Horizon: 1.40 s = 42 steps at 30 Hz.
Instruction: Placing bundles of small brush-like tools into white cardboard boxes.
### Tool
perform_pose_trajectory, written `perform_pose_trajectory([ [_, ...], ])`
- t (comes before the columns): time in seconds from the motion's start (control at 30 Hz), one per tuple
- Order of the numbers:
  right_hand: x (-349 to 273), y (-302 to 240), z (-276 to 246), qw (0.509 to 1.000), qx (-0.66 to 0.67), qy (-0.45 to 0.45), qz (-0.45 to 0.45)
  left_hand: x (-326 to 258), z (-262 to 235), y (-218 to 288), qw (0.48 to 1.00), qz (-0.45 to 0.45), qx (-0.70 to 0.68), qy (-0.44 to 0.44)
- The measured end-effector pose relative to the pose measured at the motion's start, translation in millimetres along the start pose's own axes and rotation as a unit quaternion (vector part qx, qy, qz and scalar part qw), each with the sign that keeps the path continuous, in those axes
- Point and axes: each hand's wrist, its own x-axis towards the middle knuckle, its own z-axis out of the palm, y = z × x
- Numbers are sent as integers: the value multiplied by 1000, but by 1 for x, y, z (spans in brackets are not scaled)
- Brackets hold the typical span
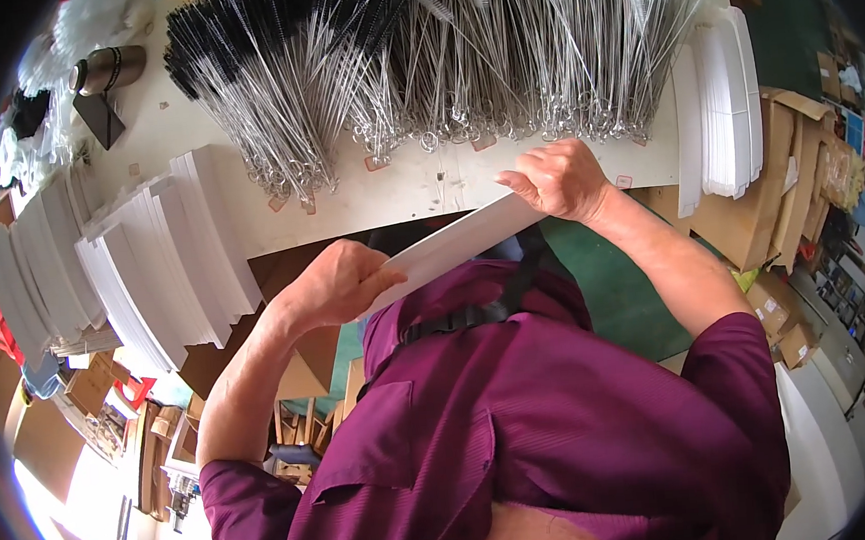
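Observation:
A long, narrow white carton (459, 244), which looks flat, is stretched between my hands over the near edge of the white table (402, 194). My left hand (338, 282) is closed around its lower left end, thumb along the top. At the upper right end my right hand (562, 183) grips it with fingers curled. Just beyond, wire-handled tube brushes (499, 75) lie in a wide heap, their looped ends pointing toward me. Those at the left have black bristles; the others have pale ones.
Flat white cartons (166, 259) stand stacked at the table's left, and another stack (726, 99) sits at its right. A metal flask (110, 69) lies at the far left near clear plastic bags (85, 28). Brown cardboard boxes (782, 175) are beyond the right edge.

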Motion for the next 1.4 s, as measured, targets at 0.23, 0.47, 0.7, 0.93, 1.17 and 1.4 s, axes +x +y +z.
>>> perform_pose_trajectory([
  [0.23, -9, 20, -18, 999, -37, -12, 17, -13, -9, -4, 1000, -20, 7, -19],
  [0.47, 8, 2, -19, 999, 13, 26, 16, -10, -16, -3, 999, -27, 3, -41],
  [0.7, 49, -31, -10, 997, 51, 51, -39, 44, -1, 29, 965, 30, -221, -139],
  [0.93, 56, -19, -23, 987, 26, 143, 70, 46, 8, 23, 983, -16, -6, 185],
  [1.17, 34, -64, -1, 972, 151, 107, 141, 37, 16, 28, 970, -24, 28, 241],
  [1.4, 31, -76, 6, 960, 191, 98, 178, 35, 29, 23, 955, -13, 12, 295],
])
